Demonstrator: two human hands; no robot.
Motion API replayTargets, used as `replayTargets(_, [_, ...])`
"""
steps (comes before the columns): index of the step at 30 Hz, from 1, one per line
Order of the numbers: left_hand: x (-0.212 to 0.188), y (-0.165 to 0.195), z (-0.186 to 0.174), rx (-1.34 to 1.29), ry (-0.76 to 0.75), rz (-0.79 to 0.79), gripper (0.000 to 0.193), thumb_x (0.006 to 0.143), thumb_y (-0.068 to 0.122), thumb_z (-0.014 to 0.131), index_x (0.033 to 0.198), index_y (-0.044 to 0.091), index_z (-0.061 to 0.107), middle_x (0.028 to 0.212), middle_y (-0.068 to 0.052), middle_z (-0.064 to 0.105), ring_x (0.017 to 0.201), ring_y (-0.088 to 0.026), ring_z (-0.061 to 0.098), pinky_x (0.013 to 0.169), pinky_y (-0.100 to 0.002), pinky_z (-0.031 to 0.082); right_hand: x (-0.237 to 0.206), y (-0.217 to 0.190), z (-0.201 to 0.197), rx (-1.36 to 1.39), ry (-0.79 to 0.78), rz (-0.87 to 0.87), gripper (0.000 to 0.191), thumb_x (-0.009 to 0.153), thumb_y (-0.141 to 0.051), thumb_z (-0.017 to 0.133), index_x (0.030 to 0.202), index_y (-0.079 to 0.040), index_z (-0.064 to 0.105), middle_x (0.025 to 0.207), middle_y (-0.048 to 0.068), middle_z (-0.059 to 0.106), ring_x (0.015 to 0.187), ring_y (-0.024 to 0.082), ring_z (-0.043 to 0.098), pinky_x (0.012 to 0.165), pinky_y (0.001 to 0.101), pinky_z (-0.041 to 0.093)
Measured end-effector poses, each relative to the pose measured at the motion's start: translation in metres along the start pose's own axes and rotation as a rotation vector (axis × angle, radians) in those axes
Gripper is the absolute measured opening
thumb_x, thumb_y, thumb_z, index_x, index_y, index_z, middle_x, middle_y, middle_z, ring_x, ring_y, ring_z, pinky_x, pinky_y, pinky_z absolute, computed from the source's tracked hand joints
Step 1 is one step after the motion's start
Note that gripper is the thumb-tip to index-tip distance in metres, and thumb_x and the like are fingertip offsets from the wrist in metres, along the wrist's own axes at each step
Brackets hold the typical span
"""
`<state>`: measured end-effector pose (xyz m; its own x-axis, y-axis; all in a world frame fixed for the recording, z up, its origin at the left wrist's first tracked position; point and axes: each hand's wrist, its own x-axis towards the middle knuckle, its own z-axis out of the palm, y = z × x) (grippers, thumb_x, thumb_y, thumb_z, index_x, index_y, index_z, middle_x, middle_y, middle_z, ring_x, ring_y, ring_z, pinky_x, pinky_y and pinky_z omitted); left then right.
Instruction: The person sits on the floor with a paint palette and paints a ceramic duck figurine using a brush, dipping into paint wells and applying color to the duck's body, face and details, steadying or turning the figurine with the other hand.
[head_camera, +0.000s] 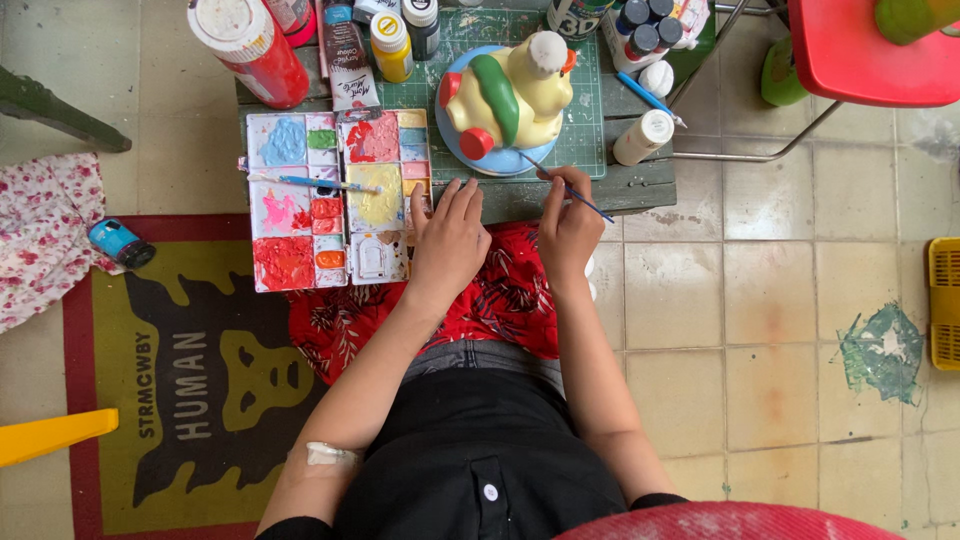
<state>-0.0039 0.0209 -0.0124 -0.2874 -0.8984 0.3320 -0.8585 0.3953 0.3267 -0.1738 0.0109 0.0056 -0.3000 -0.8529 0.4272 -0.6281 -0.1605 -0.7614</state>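
The right hand (568, 225) pinches a thin blue-handled brush (566, 187) between fingertips and thumb, its tip touching the lower edge of the yellow figurine (515, 95) just ahead of the knuckles. The left hand (450, 240) lies open and flat, fingers spread, holding nothing, resting on the front edge of the surface (640, 185) right beside the paint palette (335, 200).

The figurine stands on a blue disc (455, 150) with wet-looking paint all round; a small slip of the right hand could drag colour across the green stripe or the red parts. The left hand's fingers sit close to the palette's filled wells, so a sideways shift could smear paint onto the skin or nudge the palette, which already overhangs the surface's front edge above the red patterned cloth (500, 300) on the lap. A second brush (300, 182) lies loose across the palette and could roll off.

Beyond the left hand, at the far edge, stand a large red bottle with a white cap (255, 50), a flat paint tube (345, 65), a small yellow bottle (392, 48) and a dark one beside it. Beyond the right hand lies a white bottle (642, 137), with dark-capped little bottles (645, 30) behind. On the floor to the left a yellow and red mat (190, 400) bears dark block lettering and a dark figure shape.
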Motion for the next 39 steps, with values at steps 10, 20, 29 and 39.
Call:
replayTargets(10, [-0.001, 0.0, 0.001, 0.007, 0.008, 0.005, 0.04, 0.09, 0.015, 0.065, 0.126, -0.001, 0.065, 0.137, -0.01, 0.061, 0.136, -0.026, 0.052, 0.12, -0.062, 0.022, 0.001, 0.004, -0.005, -0.022, 0.034, -0.01, 0.009, 0.11, -0.009, 0.057, 0.113, -0.007, 0.065, 0.082, 0.002, 0.072, 0.055, 0.007, 0.054, 0.052, 0.0254, 0.042])
replayTargets(20, [-0.003, 0.001, 0.003, 0.026, 0.01, 0.006, 0.041, 0.089, 0.015, 0.065, 0.127, 0.0, 0.065, 0.138, -0.01, 0.061, 0.136, -0.026, 0.052, 0.12, -0.062, 0.022, -0.017, 0.015, -0.004, 0.231, 0.046, 0.058, 0.011, 0.111, -0.008, 0.05, 0.114, -0.002, 0.059, 0.102, 0.007, 0.077, 0.073, 0.01, 0.068, 0.067, 0.0244, 0.053])
replayTargets(29, [-0.002, -0.001, 0.0, 0.009, -0.003, -0.004, 0.042, 0.089, 0.016, 0.066, 0.128, 0.0, 0.065, 0.138, -0.01, 0.061, 0.136, -0.025, 0.052, 0.12, -0.062, 0.022, -0.023, 0.009, 0.012, 0.306, -0.106, 0.013, 0.012, 0.11, -0.007, 0.049, 0.115, 0.0, 0.058, 0.105, 0.01, 0.077, 0.074, 0.01, 0.065, 0.068, 0.0246, 0.053])
replayTargets(39, [0.002, -0.003, 0.0, 0.01, 0.0, -0.006, 0.043, 0.088, 0.016, 0.066, 0.128, -0.001, 0.064, 0.139, -0.01, 0.06, 0.136, -0.026, 0.052, 0.12, -0.062, 0.023, -0.025, 0.02, 0.009, 0.299, -0.081, 0.003, 0.011, 0.11, -0.006, 0.05, 0.117, -0.003, 0.059, 0.104, 0.009, 0.077, 0.077, 0.011, 0.072, 0.067, 0.0251, 0.055])
